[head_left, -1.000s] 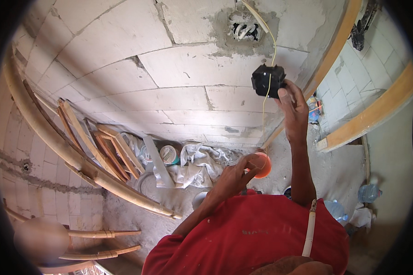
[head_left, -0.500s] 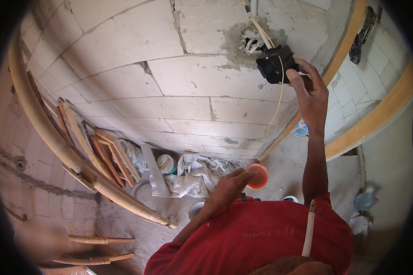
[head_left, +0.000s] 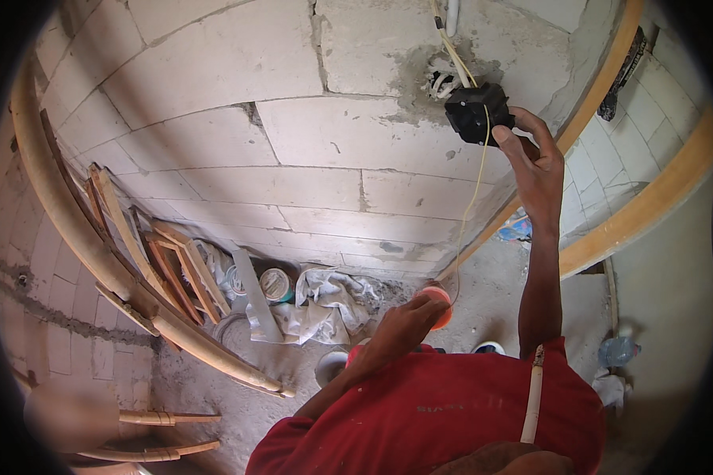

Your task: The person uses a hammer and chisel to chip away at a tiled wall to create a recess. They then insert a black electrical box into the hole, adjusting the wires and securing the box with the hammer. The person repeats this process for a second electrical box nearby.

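While right hand (head_left: 528, 142) pinches black box (head_left: 475, 111) by right side, just right of wall opening (head_left: 442, 82), left hand (head_left: 408, 324) sits low by orange container (head_left: 440, 296), grip unclear. Step seems positioning box; next move likely calls for steady pinch, yellow wire (head_left: 482, 172) unsnagged.

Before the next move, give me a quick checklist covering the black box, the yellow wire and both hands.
1. Right hand gripping the black box: ok, at its right side.
2. Yellow wire free of knots below the box: ok, none visible.
3. Left hand holding the wire: cannot tell, fingertips unclear against the orange bucket.
4. Box clear of the wall: cannot tell, depth unclear.
5. Wall fully in view: not ok, box hides part.
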